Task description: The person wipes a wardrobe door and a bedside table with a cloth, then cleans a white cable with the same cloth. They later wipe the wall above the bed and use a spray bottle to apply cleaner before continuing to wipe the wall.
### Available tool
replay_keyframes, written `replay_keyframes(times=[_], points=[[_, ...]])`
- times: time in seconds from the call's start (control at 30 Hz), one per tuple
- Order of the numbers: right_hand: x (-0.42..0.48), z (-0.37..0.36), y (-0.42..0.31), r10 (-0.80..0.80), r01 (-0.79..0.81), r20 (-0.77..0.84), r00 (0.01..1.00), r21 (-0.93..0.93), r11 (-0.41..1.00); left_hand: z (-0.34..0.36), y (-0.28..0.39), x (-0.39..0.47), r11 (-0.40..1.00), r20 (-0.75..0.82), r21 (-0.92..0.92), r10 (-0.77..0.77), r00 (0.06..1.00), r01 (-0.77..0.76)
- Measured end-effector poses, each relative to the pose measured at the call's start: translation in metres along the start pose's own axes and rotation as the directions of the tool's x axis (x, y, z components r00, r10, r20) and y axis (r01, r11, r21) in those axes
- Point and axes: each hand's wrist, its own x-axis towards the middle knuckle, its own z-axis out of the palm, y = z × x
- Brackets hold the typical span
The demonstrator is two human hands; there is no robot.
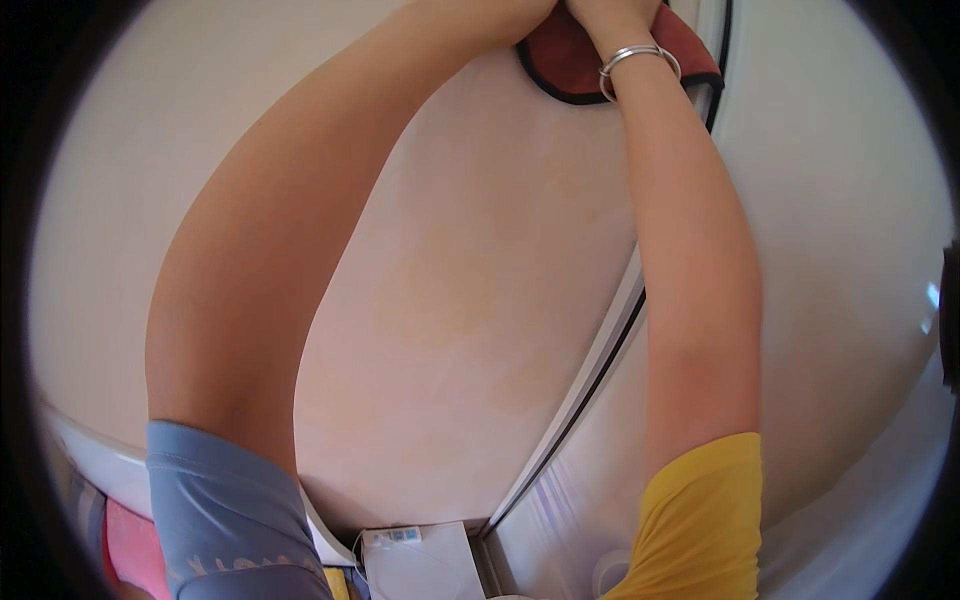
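Observation:
Both of my arms reach up to the top edge of the view. At the top, my left hand (525, 16) is cut off by the frame's edge, with its wrist beside a dark red cloth piece with black edging (570, 71). My right hand (616, 15) is over the same cloth piece, its fingers mostly beyond the frame. What each hand's fingers do is hidden. A silver bangle (641, 52) circles my right wrist. The cloth piece lies near a pale surface (450, 285) and overlaps a white trim strip with a black line.
The white trim strip (592, 364) runs diagonally beside my right forearm. At the bottom is a white box-like object (424, 562) with a small printed label and a thin cable. Pink fabric (135, 544) shows at the lower left, below a curved white rim (97, 450).

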Motion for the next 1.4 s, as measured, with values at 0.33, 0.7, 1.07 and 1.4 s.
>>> replay_keyframes(times=[0.33, 0.7, 1.07, 1.4], points=[[-0.22, -0.121, -0.091, 0.125, -0.235, 0.413, 0.902, 0.23, 0.944, -0.125, 0.08, -0.211, 0.972, 0.473, -0.164, -0.073, 0.878, 0.169], [-0.313, -0.181, -0.214, -0.433, -0.049, 0.662, 0.612, 0.578, 0.814, -0.239, 0.048, -0.338, 0.683, 0.611, -0.066, -0.549, 0.57, 0.728], [-0.109, -0.09, -0.261, -0.26, 0.093, 0.219, 0.94, 0.572, 0.815, -0.179, -0.119, -0.219, 0.927, 0.282, 0.037, -0.369, 0.886, 0.374], [-0.213, -0.15, -0.326, -0.815, 0.432, 0.288, 0.502, 0.733, 0.526, -0.299, -0.091, -0.366, 0.822, 0.648, 0.064, -0.465, 0.603, 0.565]])
